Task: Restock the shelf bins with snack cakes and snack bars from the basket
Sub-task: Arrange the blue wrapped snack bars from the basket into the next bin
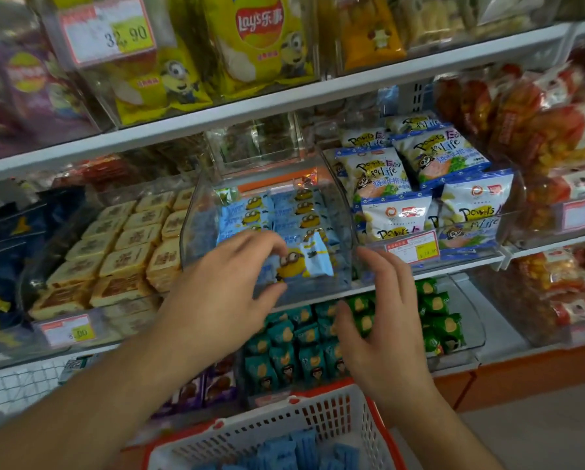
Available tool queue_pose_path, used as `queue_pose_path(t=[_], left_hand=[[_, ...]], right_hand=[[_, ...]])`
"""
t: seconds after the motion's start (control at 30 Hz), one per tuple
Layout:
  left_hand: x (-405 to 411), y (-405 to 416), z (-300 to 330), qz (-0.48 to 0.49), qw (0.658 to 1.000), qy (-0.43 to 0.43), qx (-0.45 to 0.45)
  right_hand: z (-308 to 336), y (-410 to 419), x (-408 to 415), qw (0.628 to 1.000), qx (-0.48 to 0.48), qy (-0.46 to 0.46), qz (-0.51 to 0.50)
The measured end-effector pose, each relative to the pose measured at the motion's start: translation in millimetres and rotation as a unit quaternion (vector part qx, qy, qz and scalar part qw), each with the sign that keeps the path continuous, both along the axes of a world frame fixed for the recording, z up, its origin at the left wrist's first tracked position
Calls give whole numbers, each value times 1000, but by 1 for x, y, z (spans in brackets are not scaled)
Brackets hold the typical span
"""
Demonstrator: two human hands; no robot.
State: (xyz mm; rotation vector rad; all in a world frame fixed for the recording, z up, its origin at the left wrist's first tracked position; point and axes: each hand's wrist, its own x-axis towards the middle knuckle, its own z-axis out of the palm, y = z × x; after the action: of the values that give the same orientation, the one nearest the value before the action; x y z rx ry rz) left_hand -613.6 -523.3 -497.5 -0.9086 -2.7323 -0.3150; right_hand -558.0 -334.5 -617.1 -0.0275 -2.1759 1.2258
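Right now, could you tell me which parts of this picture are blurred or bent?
Head view: the purple chip bags at far left are smeared; the shelf edge slants and bows from the wide lens; the clear bin shows faint reflections; the left hand is sharp.

Both arms reach forward, left hand (223, 286) and right hand (382, 320) with fingers loosely spread.

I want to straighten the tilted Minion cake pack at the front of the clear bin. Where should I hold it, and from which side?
Pinch the Minion cake pack by its crimped top edge, coming from above through the clear bin opening. It leans upright against the front wall, so only the top is free; the left hand already covers its left side.
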Motion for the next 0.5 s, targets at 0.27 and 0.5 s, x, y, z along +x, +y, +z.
queue_pose_path(t=[0.27, 0.5], left_hand=[[-115, 43, 14, 80, 995, -31, 47], [-225, 85, -16, 79, 995, -54, 16]], right_hand=[[-11, 3, -26, 972, 220, -68, -53], [-26, 11, -40, 962, 255, -34, -92]])
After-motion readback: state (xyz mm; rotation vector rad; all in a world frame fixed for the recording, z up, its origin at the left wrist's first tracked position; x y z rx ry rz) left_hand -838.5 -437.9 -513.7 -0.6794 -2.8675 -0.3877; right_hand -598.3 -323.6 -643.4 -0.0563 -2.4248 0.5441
